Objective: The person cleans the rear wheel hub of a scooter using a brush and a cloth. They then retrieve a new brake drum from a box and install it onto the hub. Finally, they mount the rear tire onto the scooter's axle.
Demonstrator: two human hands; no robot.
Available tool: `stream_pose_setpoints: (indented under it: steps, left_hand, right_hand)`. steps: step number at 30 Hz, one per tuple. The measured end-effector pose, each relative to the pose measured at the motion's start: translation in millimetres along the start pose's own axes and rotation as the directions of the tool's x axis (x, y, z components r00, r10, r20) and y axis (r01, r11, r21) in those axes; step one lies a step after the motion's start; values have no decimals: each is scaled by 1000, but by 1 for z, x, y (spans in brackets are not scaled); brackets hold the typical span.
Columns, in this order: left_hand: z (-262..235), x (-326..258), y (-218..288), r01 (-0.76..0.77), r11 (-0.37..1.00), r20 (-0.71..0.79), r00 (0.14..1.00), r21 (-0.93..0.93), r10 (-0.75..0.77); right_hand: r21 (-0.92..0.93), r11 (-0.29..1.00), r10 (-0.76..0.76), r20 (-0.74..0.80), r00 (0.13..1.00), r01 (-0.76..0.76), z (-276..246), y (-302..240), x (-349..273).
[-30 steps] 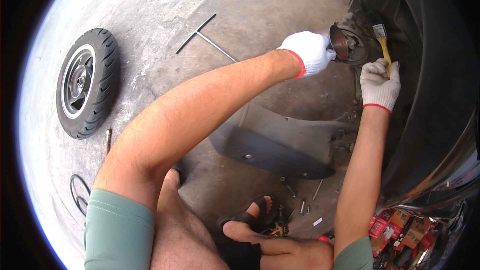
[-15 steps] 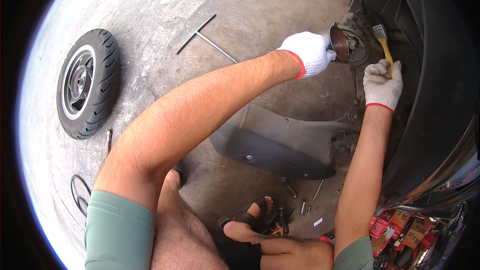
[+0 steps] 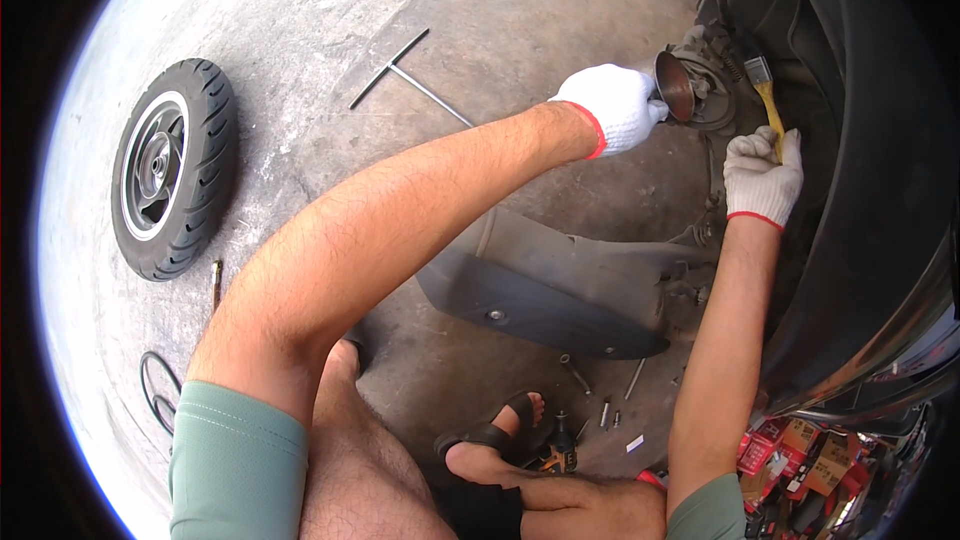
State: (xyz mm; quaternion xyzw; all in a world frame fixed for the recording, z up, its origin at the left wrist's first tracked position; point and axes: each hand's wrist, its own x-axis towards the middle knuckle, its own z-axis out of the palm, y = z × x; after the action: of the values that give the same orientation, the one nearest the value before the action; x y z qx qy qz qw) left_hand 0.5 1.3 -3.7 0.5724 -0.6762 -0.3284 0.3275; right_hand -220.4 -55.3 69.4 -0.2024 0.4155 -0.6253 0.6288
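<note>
In a white knit glove with a red cuff, my left hand (image 3: pixel 612 108) is closed at the near rim of a small round metal bowl (image 3: pixel 675 87). The bowl is tilted, and its brown inside faces right. Right behind it sits a dirty wheel hub assembly (image 3: pixel 712 90), partly covered by the bowl. My right hand (image 3: pixel 762 175), gloved the same way, is wrapped round the yellow handle of a paintbrush (image 3: pixel 765 90). The brush points up, its bristle end beside a coil spring under the dark vehicle body. Its bristles look apart from the hub.
A spare wheel (image 3: pixel 175 170) lies at the left. A T-handle wrench (image 3: pixel 410 75) rests on the concrete beyond my left arm. The dark bodywork (image 3: pixel 880 190) closes off the right side. Below are a grey exhaust cover (image 3: pixel 540 290), loose sockets, a power drill (image 3: pixel 562 445) and several boxes (image 3: pixel 800 460).
Both hands keep their holds on the bowl and the paintbrush. The whole view has shifted very slightly; nothing else visibly differs.
</note>
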Motion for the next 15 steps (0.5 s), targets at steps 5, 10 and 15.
stream_pose_setpoints:
  steps: [5, 10, 15]
  left_hand:
    - [0, 1, 0, -13, 1000, -14, 1000, 0, 13]
    - [0, 0, 0, -9, 1000, -13, 1000, -9, 9]
    - [0, 0, 2, -2, 1000, -15, 1000, -10, 2]
  right_hand:
    - [76, 994, 70, 120, 990, -79, -6, 0, -2]
    - [109, 989, 87, 135, 987, -102, -8, 3, -7]
    - [120, 982, 125, 170, 977, -147, -21, 1, -7]
